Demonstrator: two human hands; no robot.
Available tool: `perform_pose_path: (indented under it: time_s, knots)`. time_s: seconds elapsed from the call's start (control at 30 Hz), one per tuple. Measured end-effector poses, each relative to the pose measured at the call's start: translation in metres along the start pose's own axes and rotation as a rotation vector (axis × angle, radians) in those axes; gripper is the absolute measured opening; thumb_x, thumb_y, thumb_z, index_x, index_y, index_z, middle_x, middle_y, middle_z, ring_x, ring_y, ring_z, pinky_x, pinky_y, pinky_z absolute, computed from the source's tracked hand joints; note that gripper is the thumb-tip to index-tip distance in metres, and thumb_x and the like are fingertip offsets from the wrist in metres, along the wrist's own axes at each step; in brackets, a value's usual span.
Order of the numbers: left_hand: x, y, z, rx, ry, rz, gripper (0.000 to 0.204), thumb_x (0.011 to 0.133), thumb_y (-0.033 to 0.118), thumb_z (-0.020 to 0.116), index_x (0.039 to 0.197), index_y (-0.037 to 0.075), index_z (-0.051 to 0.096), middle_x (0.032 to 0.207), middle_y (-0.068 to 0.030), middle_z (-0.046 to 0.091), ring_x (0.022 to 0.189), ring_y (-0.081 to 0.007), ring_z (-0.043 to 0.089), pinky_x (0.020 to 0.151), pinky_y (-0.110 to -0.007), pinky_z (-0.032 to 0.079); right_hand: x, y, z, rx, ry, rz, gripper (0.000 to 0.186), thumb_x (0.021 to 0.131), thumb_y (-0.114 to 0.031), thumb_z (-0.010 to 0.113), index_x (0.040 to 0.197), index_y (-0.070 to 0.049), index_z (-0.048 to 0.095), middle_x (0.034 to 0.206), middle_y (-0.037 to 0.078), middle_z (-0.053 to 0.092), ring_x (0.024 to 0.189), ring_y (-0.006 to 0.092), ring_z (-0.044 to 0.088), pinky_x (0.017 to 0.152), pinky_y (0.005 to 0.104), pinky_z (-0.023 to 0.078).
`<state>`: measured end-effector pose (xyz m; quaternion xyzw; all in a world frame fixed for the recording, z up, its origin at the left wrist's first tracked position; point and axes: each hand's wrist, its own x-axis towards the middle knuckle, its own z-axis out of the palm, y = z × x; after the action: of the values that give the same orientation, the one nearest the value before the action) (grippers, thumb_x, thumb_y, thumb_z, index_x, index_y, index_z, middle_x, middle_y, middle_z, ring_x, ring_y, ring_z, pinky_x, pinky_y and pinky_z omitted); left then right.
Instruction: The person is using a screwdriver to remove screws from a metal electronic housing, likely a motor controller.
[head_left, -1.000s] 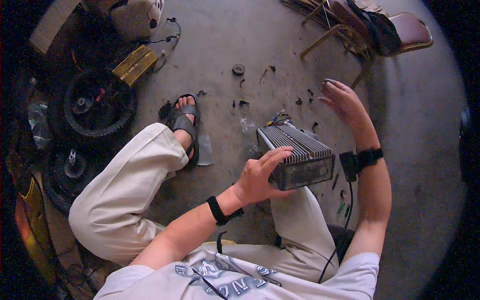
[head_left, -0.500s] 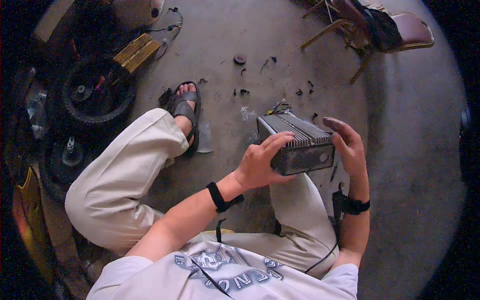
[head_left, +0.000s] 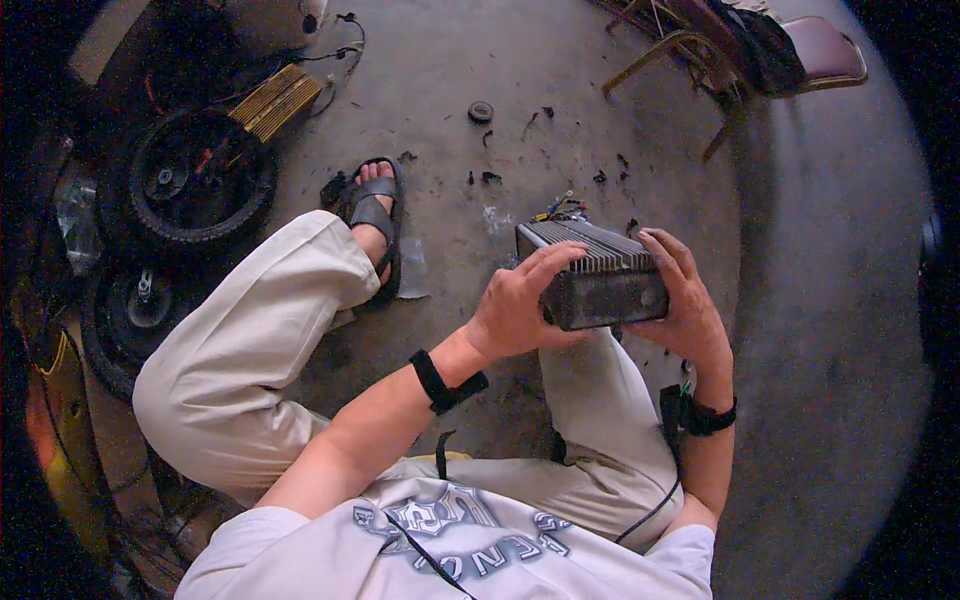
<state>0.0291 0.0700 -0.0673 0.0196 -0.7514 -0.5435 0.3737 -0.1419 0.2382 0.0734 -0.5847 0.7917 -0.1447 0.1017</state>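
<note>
A dark grey finned metal box [head_left: 606, 298], much like a motor controller, is held up over my right leg. Its ribbed face is turned upward and its flat end faces me. Colored wires [head_left: 563, 211] stick out from its far end. My left hand [head_left: 520, 310] grips the box's left side, fingers on the fins and thumb below. Around the right near corner my right hand [head_left: 685, 300] is closed, fingers at the top edge and thumb under the end. The underside of the box is hidden.
Tires on wheels [head_left: 200, 185] lie at the left, beside a gold finned box [head_left: 275, 103] with a cable. Small dark scraps and a round black part [head_left: 480, 112] are scattered on the concrete floor. A chair [head_left: 820, 55] stands at the far right.
My right hand has moved in from beside the box and closed on its right near corner. The box has tilted slightly, and its near end sits a little higher.
</note>
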Motion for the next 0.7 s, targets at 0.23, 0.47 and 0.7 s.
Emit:
perform_pose_path:
  time_s: [0.23,0.47,0.7]
  knots:
    - [0.01,-0.001,-0.011,-0.031,-0.026,-0.011,0.096,0.064,0.024,0.1,0.146,0.01,0.052,0.147,-0.0125,0.061,0.134,-0.031,0.06,0.106,-0.041,0.054,0.003,0.0,0.003,-0.055,0.086,0.002,0.106,0.056,-0.023,0.097,0.152,-0.013,0.051,0.148,0.018,0.054,0.133,0.0412,0.057,0.111,0.0472,0.05]
    - [0.025,-0.009,-0.034,-0.145,-0.105,-0.138,0.099,0.064,0.016,0.1,0.15,0.012,0.051,0.147,-0.0067,0.061,0.13,-0.0193,0.062,0.096,-0.034,0.056,0.015,-0.005,0.012,-0.116,0.193,0.006,0.094,0.059,-0.031,0.098,0.143,-0.011,0.059,0.14,0.016,0.061,0.128,0.0381,0.062,0.106,0.047,0.053]
    - [0.033,-0.009,-0.045,-0.122,-0.029,-0.238,0.094,0.066,0.018,0.099,0.148,0.009,0.056,0.135,-0.0113,0.067,0.115,-0.0186,0.068,0.09,-0.032,0.059,0.032,-0.018,0.005,-0.096,0.222,0.021,0.088,0.059,-0.032,0.097,0.137,-0.01,0.062,0.135,0.014,0.064,0.123,0.0374,0.064,0.101,0.047,0.056]
